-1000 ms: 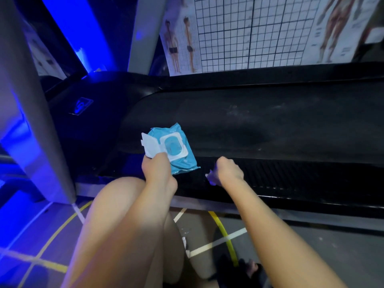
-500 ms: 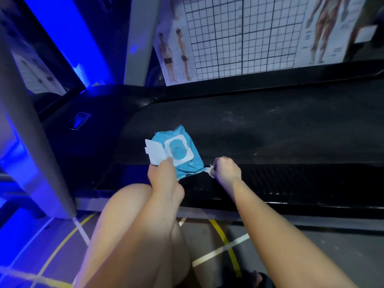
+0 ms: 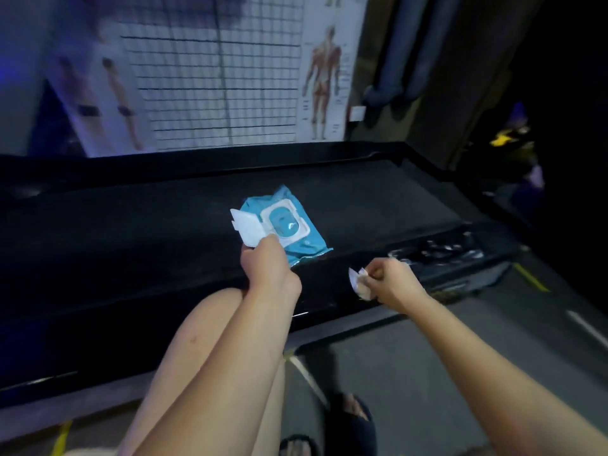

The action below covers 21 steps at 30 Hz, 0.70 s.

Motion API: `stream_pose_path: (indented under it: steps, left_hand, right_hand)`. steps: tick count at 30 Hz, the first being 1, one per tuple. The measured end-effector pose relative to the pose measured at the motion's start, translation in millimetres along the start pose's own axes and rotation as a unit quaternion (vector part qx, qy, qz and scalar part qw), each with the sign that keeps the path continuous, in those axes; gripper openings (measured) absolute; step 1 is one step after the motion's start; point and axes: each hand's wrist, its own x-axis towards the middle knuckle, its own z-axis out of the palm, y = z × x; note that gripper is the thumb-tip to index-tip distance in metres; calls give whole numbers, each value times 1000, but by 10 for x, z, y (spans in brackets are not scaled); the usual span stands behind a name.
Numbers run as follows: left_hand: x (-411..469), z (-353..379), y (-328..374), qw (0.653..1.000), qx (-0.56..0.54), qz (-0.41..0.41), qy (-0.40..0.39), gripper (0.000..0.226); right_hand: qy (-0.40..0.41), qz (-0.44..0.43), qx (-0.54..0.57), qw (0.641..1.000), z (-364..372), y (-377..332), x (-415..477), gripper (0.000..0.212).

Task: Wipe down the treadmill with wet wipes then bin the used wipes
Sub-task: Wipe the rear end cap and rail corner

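Treadmill (image 3: 131, 232) sits just ahead. Left hand (image 3: 268, 266) grips the pack (image 3: 304, 240) over its belt, lid open for pulling; right hand (image 3: 393, 281) clenches a wipe (image 3: 357, 280) by the near rail, seemingly ready to scrub.

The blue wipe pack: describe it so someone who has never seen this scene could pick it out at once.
Find the long black treadmill belt crossing the frame. Over its near edge the left hand grips a soft blue plastic wipe pack with its white flip lid flipped open. The right hand beside it holds only a small crumpled white wipe.
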Motion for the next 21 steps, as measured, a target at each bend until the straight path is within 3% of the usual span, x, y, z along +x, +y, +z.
stream_pose_path:
  steps: [6,8,11,16,21]
  left_hand:
    - [-274,446,-555,987,50,-121,-94,41]
    - [-270,496,-673,983,62,-141,-95,43]
    - [-228,624,-806,983,71,-140,-98,45]
    - [-16,667,-844,982,113,-126,-84,37]
    - [329,707,-798,984,127,-104,-68,38]
  right_hand:
    - [63,88,-71,992,-1167,619,-742,32]
    - [78,97,-72,990,-1329,748,-854,27]
    - [63,105,-13,992,-1337,931,-852,7]
    - [34,81,12,996,-1081,972,-369,26]
    - [-19,90,-47,995,-683,1171,15,23]
